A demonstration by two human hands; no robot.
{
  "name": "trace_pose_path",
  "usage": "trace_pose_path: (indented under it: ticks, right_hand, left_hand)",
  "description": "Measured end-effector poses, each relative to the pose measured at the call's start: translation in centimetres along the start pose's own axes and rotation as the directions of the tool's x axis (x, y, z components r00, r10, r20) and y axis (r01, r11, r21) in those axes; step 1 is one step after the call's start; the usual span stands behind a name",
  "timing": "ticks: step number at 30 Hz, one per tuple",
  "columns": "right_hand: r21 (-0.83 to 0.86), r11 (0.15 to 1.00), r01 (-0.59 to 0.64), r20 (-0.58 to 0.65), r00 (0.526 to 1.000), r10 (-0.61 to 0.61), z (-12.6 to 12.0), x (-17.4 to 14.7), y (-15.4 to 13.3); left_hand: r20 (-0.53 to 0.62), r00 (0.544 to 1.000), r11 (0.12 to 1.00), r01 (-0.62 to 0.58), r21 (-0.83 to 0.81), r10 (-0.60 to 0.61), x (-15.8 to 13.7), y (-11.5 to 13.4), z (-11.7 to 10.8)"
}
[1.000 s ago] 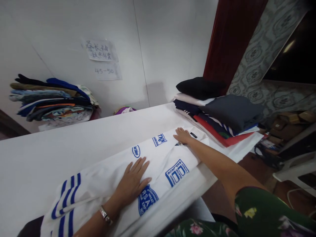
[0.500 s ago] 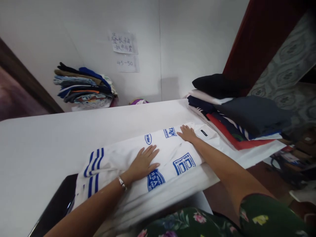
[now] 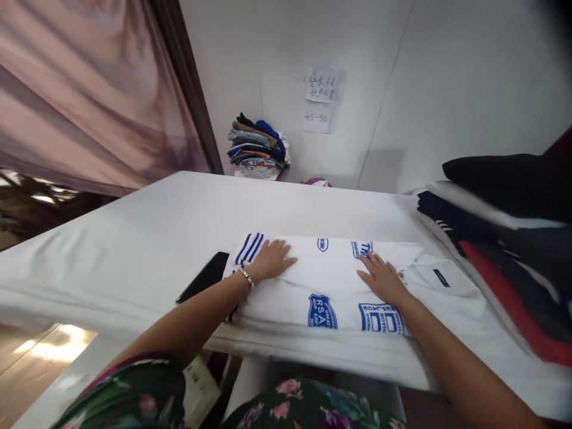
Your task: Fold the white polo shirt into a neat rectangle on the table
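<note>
Both hands lie flat, fingers spread, palms down — neither grips anything; each only presses on the cloth. The left hand (image 3: 270,262) rests on the white shirt (image 3: 330,280) near its striped end, where three blue stripes (image 3: 248,248) run just beside the fingertips; a bracelet (image 3: 245,278) sits on that wrist. The right hand (image 3: 382,280) rests on the same garment toward the collar end, just above a blue printed badge (image 3: 381,317) and near the dark neck label (image 3: 441,277). The shirt lies folded into a long band on the white table (image 3: 134,238), close to the near edge and directly in front of the person. Its long axis runs left to right across the view, roughly parallel to that edge, so the two hands stand along the axis rather than across it — the left hand nearer the striped end, the right hand nearer the collar. A black phone (image 3: 203,285) lies just beside the striped end, apparently touching the cloth or nearly so. A stack of folded clothes (image 3: 500,220) stands at the right, near the collar end. A second pile of garments (image 3: 257,146) sits well apart against the far wall, below two paper notes (image 3: 322,98).
</note>
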State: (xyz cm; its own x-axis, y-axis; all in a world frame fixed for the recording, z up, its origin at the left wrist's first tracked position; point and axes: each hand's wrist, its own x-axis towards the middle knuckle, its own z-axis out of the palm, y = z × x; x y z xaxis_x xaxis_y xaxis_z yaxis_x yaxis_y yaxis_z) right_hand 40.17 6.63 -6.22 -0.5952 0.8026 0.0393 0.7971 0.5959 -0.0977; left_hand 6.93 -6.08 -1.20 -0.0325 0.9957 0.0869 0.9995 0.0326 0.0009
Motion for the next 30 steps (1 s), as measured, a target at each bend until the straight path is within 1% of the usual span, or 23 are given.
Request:
trace_pose_path:
  ticks: [2,4,6,7,10,12,13,16,18,20,22,24,26,28,30]
  right_hand:
    - [-0.017,1.000,0.001,-0.022,1.000,-0.002,0.5,-0.3,0.2]
    - [-0.025,1.000,-0.001,-0.022,1.000,0.000,0.4,-0.3,0.3]
    - [-0.026,1.000,0.000,-0.020,1.000,0.000,0.2,-0.2,0.3]
    - [-0.023,1.000,0.001,-0.019,1.000,-0.001,0.1,-0.2,0.3]
    - [-0.015,1.000,-0.006,-0.021,1.000,0.005,-0.1,-0.3,0.2]
    - [-0.009,1.000,-0.013,-0.016,1.000,0.012,-0.1,-0.4,0.2]
    - [-0.005,1.000,-0.014,-0.012,1.000,0.014,-0.1,-0.4,0.2]
    - [0.024,1.000,-0.021,0.007,1.000,0.020,-0.2,-0.2,0.5]
    - [0.048,0.998,-0.042,0.022,0.999,0.041,-0.6,0.1,0.6]
    - [0.064,0.997,-0.044,0.006,0.999,0.044,-1.4,0.3,0.3]
    - [0.083,0.997,0.003,-0.041,0.999,0.001,-2.7,0.6,-0.7]
    - [0.111,0.990,0.085,-0.080,0.994,-0.077,-3.9,0.9,-2.3]
    - [0.138,0.976,0.169,-0.084,0.984,-0.159,-4.7,1.0,-4.2]
    - [0.149,0.958,0.243,-0.034,0.970,-0.241,-4.7,0.9,-6.1]
    - [0.138,0.947,0.292,0.061,0.951,-0.302,-3.9,0.6,-7.6]
  left_hand:
    - [0.001,1.000,1.000,-0.008,-0.023,0.008,-0.4,-0.1,0.6]
    - [0.015,1.000,0.998,0.001,-0.061,0.000,-0.4,0.0,0.5]
    - [0.019,0.999,0.994,0.035,-0.104,-0.033,-0.3,-0.1,-0.2]
    - [0.000,0.998,0.991,0.058,-0.121,-0.058,-0.4,-0.4,-0.8]
    - [-0.103,0.976,0.972,0.173,-0.159,-0.190,-1.5,-1.9,-2.8]
    - [-0.137,0.941,0.939,0.279,-0.203,-0.309,-3.2,-3.2,-3.8]
    - [-0.143,0.915,0.911,0.338,-0.235,-0.376,-4.3,-3.7,-4.2]
    - [-0.135,0.816,0.804,0.502,-0.320,-0.563,-8.1,-4.6,-4.5]
    - [-0.095,0.763,0.742,0.579,-0.338,-0.639,-10.4,-4.2,-4.4]
    - [-0.039,0.747,0.713,0.617,-0.333,-0.664,-12.2,-3.4,-4.2]
    - [-0.009,0.744,0.706,0.630,-0.325,-0.668,-13.2,-2.5,-4.0]
    - [-0.003,0.736,0.699,0.642,-0.315,-0.677,-13.6,-1.7,-3.8]
    - [0.003,0.719,0.687,0.664,-0.295,-0.695,-13.7,-1.3,-3.6]
    - [0.012,0.709,0.679,0.681,-0.276,-0.706,-13.6,-1.2,-3.3]
    - [0.010,0.711,0.683,0.679,-0.269,-0.703,-13.6,-1.3,-3.1]
